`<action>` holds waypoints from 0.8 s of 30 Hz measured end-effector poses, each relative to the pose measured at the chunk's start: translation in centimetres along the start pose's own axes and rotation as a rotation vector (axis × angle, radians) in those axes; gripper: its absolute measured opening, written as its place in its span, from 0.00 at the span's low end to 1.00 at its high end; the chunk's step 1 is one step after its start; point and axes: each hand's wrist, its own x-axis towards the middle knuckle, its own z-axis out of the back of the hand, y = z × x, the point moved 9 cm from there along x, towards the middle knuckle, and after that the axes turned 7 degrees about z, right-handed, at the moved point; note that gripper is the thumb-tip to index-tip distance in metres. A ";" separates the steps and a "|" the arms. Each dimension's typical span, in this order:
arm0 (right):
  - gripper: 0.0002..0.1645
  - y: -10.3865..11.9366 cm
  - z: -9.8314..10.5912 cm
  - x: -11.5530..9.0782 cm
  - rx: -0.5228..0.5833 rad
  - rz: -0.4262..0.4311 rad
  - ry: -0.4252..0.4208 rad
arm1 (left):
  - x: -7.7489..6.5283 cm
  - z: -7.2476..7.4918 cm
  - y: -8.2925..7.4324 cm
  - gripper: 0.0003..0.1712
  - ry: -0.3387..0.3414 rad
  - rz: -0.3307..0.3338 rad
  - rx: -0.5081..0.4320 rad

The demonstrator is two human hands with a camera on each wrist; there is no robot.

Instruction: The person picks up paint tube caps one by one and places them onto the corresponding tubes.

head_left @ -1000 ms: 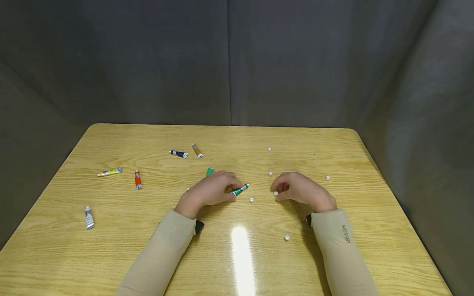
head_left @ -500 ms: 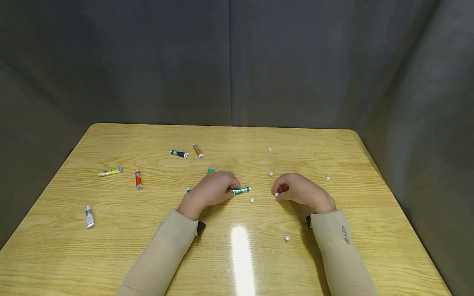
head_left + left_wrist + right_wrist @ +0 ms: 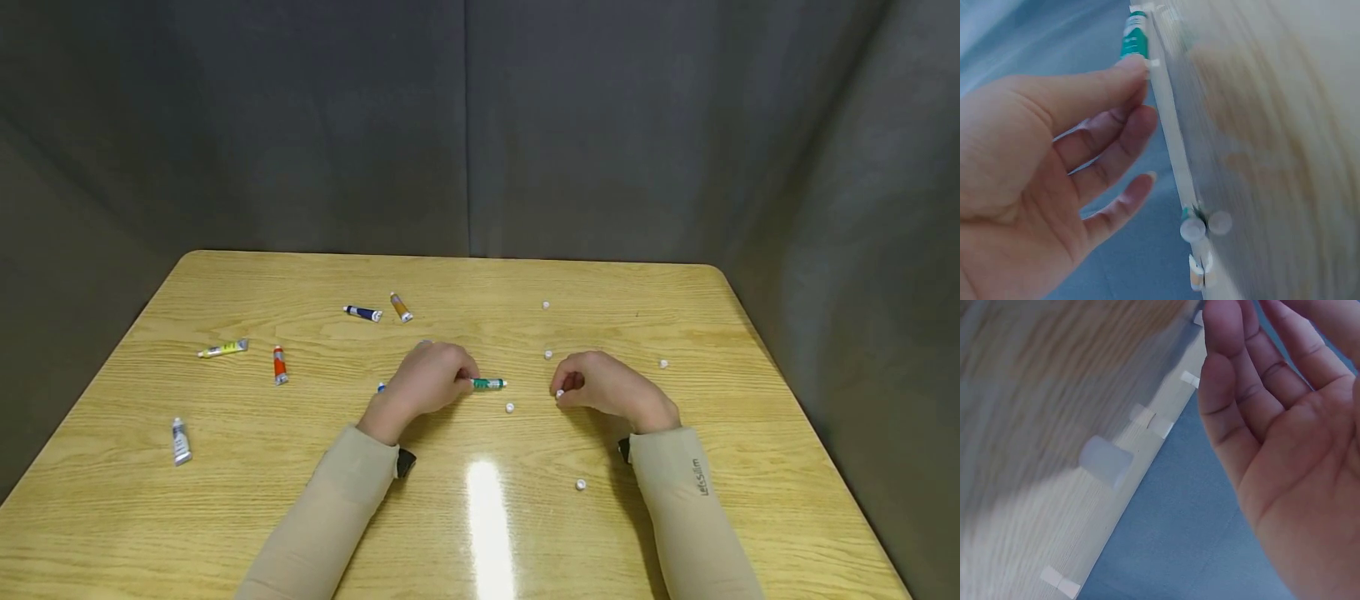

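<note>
In the head view my left hand (image 3: 429, 379) pinches a green paint tube (image 3: 490, 384) by its rear end. The tube lies level, its narrow nozzle pointing right; the left wrist view shows the thumb on the green tube (image 3: 1135, 39). Across a gap to the right, my right hand (image 3: 611, 387) pinches a small white cap (image 3: 559, 393) between thumb and finger. That hand's fingertips run out of the right wrist view. Below the gap, another white cap (image 3: 510, 407) lies on the table. Behind the left wrist a blue tube (image 3: 382, 387) is mostly hidden.
Leftward lie a dark blue tube (image 3: 363, 313), an ochre tube (image 3: 401, 307), a yellow tube (image 3: 222, 348), a red tube (image 3: 280, 365) and a white tube (image 3: 181, 442). More caps lie rightward, including a near cap (image 3: 581, 484) and a far cap (image 3: 546, 305). Grey curtains (image 3: 600, 125) hang behind the table.
The green tube has turned from slanting up to the right to nearly level in my left hand. That hand has shifted slightly away, covering the other green tube behind it. The right hand stays nearly still.
</note>
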 end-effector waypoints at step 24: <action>0.03 0.9 1.3 -0.1 0.008 0.030 -0.090 | -0.2 2.8 1.3 0.06 -0.037 0.027 -0.228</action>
